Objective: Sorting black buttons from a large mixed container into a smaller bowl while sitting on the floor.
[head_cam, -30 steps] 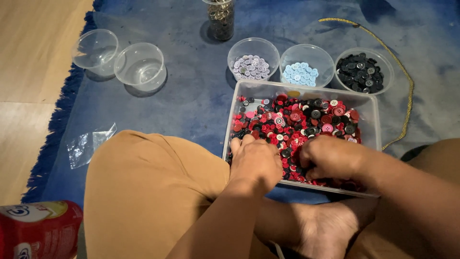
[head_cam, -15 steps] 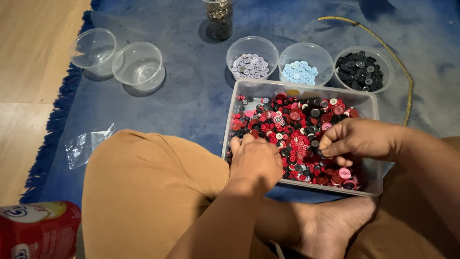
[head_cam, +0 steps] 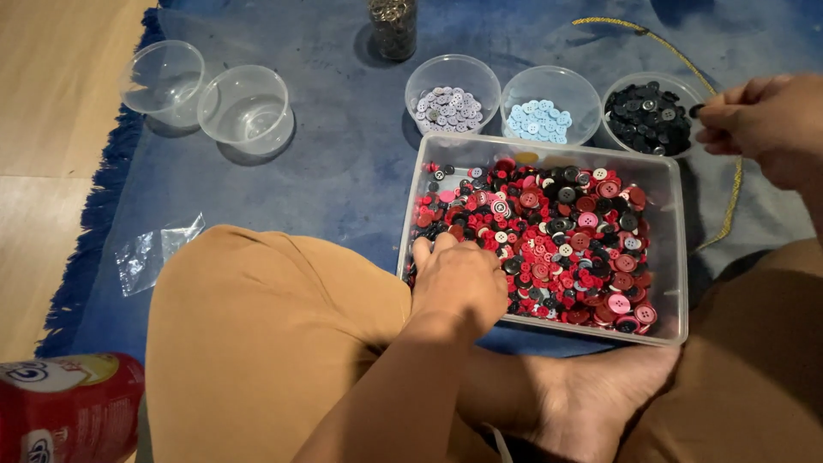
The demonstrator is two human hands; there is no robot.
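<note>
Black, a single button (head_cam: 696,110) was pinched in the closed fingertips of the right hand (head_cam: 765,122) beside the bowl of black buttons (head_cam: 649,117); the left hand (head_cam: 459,282) was curled, fingers in the button tray (head_cam: 673,249).

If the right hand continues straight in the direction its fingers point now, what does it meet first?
Most likely the bowl of black buttons: the right hand points left at its rim, though height is unclear.
</note>
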